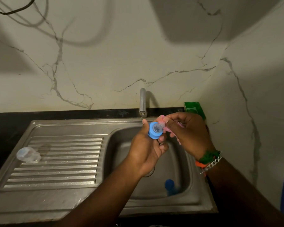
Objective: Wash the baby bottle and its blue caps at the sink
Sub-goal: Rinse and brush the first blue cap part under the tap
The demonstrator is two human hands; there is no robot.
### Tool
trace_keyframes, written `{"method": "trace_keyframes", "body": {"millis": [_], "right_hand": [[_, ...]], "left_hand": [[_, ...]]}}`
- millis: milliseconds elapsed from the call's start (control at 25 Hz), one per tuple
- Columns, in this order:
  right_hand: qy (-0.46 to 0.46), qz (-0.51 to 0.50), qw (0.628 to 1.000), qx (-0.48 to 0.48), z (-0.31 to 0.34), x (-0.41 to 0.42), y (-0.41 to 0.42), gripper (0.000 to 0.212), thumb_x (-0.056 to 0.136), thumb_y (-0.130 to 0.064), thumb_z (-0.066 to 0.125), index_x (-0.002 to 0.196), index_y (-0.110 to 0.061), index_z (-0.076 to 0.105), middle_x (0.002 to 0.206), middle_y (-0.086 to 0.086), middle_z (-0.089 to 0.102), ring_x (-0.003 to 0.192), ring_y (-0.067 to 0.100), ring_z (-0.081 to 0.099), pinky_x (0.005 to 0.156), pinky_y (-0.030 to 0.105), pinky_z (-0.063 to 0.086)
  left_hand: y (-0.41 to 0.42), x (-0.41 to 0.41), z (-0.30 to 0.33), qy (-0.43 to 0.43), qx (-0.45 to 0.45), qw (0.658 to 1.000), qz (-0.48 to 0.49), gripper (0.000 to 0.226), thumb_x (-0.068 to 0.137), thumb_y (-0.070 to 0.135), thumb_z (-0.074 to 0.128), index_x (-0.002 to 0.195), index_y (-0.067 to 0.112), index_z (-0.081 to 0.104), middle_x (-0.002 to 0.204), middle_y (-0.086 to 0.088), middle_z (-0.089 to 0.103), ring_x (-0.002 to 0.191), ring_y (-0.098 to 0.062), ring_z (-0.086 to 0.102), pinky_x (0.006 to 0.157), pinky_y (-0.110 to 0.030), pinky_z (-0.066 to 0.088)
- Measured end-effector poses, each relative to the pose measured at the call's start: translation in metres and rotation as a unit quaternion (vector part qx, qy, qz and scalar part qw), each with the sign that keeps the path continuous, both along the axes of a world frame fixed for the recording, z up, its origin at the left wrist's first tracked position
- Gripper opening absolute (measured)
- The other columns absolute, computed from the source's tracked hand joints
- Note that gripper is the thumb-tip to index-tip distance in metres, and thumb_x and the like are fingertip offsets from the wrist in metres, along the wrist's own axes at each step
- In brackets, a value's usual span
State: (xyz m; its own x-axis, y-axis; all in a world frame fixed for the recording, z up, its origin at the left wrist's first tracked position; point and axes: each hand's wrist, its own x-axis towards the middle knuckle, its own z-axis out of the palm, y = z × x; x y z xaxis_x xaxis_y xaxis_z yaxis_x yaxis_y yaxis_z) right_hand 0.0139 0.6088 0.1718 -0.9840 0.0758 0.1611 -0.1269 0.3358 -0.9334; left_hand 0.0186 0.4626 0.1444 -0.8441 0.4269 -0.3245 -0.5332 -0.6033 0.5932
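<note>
The left hand [147,149] grips a blue cap [154,130] with a clear teat over the sink [69,128] basin, below the tap [143,102], while the right hand [188,133] pinches something pink against the teat. A clear bottle [28,155] lies on its side on the ribbed drainer, and another blue cap [170,185] rests in the basin; a green box [193,108] sits by the wall.

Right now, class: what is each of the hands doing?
Left hand: grips the blue cap.
Right hand: fingers curled, pinching the cap's teat.
</note>
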Motion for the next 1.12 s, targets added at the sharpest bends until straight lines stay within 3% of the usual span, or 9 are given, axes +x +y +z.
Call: {"method": "trace_keyframes", "body": {"millis": [240, 320, 400, 480, 640, 720, 880, 1040, 1120], "right_hand": [[0.02, -0.063, 0.997, 0.041, -0.016, 0.01, -0.008, 0.006, 0.09, -0.026, 0.074, 0.09, -0.022, 0.078, 0.08, -0.011, 0.076, 0.073, 0.0, 0.071, 0.066, 0.02, 0.056], [0.021, -0.032, 0.999, 0.009, -0.02, 0.017, -0.014, 0.006, 0.087, -0.024, 0.076, 0.092, -0.021, 0.078, 0.085, -0.011, 0.076, 0.078, 0.001, 0.072, 0.067, 0.018, 0.057], [0.046, -0.022, 0.999, 0.016, -0.021, 0.022, -0.019, 0.01, 0.085, -0.024, 0.077, 0.095, -0.022, 0.077, 0.09, -0.01, 0.076, 0.085, 0.005, 0.072, 0.073, 0.027, 0.06], [0.125, -0.041, 0.987, 0.09, -0.019, 0.023, -0.021, 0.012, 0.087, -0.021, 0.076, 0.099, -0.02, 0.077, 0.096, -0.008, 0.073, 0.092, 0.009, 0.069, 0.079, 0.037, 0.059], [0.227, -0.108, 0.936, 0.248, -0.008, 0.015, -0.017, 0.012, 0.095, -0.021, 0.069, 0.105, -0.019, 0.075, 0.101, -0.002, 0.07, 0.092, 0.01, 0.065, 0.077, 0.03, 0.054], [0.232, -0.144, 0.925, 0.266, -0.003, 0.012, -0.016, 0.013, 0.096, -0.02, 0.067, 0.106, -0.018, 0.075, 0.101, 0.0, 0.07, 0.091, 0.01, 0.065, 0.078, 0.028, 0.054], [0.226, -0.075, 0.943, 0.231, -0.007, 0.024, -0.024, 0.015, 0.096, -0.025, 0.067, 0.108, -0.02, 0.075, 0.104, -0.003, 0.069, 0.092, 0.01, 0.065, 0.075, 0.029, 0.055], [0.213, -0.133, 0.929, 0.272, -0.003, 0.018, -0.012, 0.012, 0.094, -0.018, 0.071, 0.105, -0.017, 0.075, 0.101, 0.001, 0.07, 0.09, 0.013, 0.066, 0.075, 0.035, 0.056], [0.219, -0.117, 0.931, 0.269, -0.003, 0.021, -0.013, 0.012, 0.095, -0.019, 0.069, 0.106, -0.017, 0.074, 0.102, 0.001, 0.069, 0.09, 0.012, 0.065, 0.074, 0.032, 0.055]], "left_hand": [[0.007, -0.004, 0.003, -0.077, 0.043, 0.996, 0.01, 0.071, 0.104, 0.061, 0.02, 0.116, 0.012, 0.07, 0.094, -0.009, 0.067, 0.076, -0.011, 0.054, 0.064, -0.023, 0.035], [0.005, -0.008, 0.005, -0.078, 0.014, 0.997, 0.019, 0.078, 0.104, 0.063, 0.016, 0.137, 0.008, 0.061, 0.123, -0.025, 0.067, 0.108, -0.028, 0.061, 0.08, -0.028, 0.046], [0.006, -0.007, 0.008, -0.076, -0.009, 0.997, 0.029, 0.075, 0.104, 0.061, 0.018, 0.15, 0.01, 0.047, 0.136, -0.032, 0.059, 0.128, -0.039, 0.056, 0.104, -0.041, 0.046], [0.01, -0.002, 0.013, -0.056, -0.026, 0.997, 0.05, 0.066, 0.106, 0.055, 0.024, 0.144, 0.01, 0.052, 0.131, -0.03, 0.064, 0.124, -0.037, 0.06, 0.105, -0.043, 0.048], [0.017, 0.005, 0.016, -0.003, -0.075, 0.994, 0.079, 0.056, 0.108, 0.042, 0.035, 0.138, -0.002, 0.053, 0.114, -0.026, 0.064, 0.095, -0.027, 0.057, 0.082, -0.032, 0.052], [0.019, 0.004, 0.018, 0.018, -0.085, 0.992, 0.094, 0.055, 0.11, 0.038, 0.034, 0.142, -0.006, 0.045, 0.097, -0.018, 0.057, 0.076, -0.018, 0.051, 0.068, -0.028, 0.044], [0.015, -0.001, 0.018, 0.016, -0.092, 0.988, 0.123, 0.042, 0.11, 0.031, 0.039, 0.132, -0.002, 0.052, 0.102, -0.021, 0.066, 0.093, -0.025, 0.066, 0.079, -0.032, 0.057], [0.016, 0.003, 0.013, 0.077, -0.13, 0.985, 0.085, 0.04, 0.11, 0.03, 0.039, 0.137, 0.001, 0.046, 0.09, -0.013, 0.057, 0.069, -0.011, 0.053, 0.061, -0.024, 0.045], [0.015, 0.003, 0.011, 0.11, -0.157, 0.978, 0.082, 0.037, 0.106, 0.031, 0.044, 0.134, 0.007, 0.049, 0.096, -0.017, 0.063, 0.075, -0.012, 0.062, 0.069, -0.029, 0.052]]}}
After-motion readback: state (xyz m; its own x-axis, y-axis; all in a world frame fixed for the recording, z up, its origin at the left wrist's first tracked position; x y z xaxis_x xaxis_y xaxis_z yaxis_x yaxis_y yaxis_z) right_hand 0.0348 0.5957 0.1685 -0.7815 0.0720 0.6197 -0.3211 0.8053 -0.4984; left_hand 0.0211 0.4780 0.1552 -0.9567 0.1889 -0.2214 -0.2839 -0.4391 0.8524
